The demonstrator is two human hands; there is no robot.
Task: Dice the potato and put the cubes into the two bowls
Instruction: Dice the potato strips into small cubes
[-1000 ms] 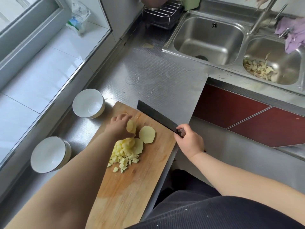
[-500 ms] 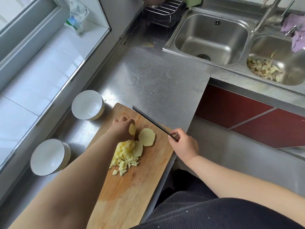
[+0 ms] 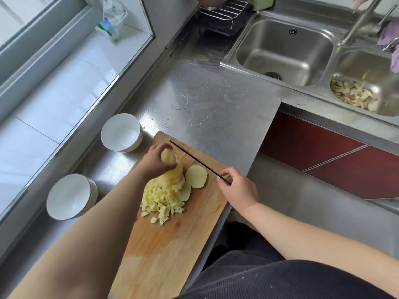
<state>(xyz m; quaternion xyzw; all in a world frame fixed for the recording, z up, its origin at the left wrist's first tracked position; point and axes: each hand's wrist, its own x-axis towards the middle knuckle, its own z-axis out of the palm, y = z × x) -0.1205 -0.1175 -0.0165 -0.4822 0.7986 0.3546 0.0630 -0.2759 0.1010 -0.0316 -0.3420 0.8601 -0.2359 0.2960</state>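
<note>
The leaning stack of pale yellow potato slices [image 3: 176, 171] is steadied under the curled fingers of the left hand [image 3: 156, 161], mid wooden cutting board [image 3: 172, 240], at the counter's near edge. The dark flat-bladed cleaver [image 3: 195, 160], gripped by the right hand [image 3: 236, 188], is held edge-on just right of the stack, its blade parallel to the slices

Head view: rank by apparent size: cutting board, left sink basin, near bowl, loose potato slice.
1. cutting board
2. left sink basin, though it lies farther from the camera, so its true size is unsure
3. near bowl
4. loose potato slice
</note>
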